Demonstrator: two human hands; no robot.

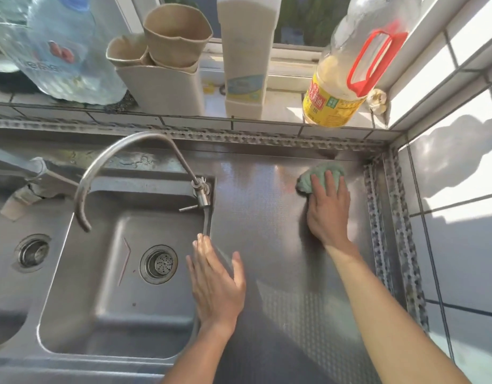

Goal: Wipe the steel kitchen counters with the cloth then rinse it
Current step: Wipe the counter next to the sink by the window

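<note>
A crumpled green cloth (319, 176) lies on the steel counter (267, 217) near its far right corner. My right hand (326, 209) presses flat on the cloth, fingers straight over its near part. My left hand (215, 284) rests flat with straight fingers on the counter's left edge, where it meets the sink basin (106, 314). A curved steel tap (114, 159) arches over the basin.
The basin holds a round drain strainer (158, 264); a second drain (33, 252) sits further left. On the tiled sill behind stand a big water bottle (59, 51), beige cartons (167, 65), a tall white container (246, 56) and a yellow oil bottle (347, 76). White tiled wall (461, 189) bounds the right.
</note>
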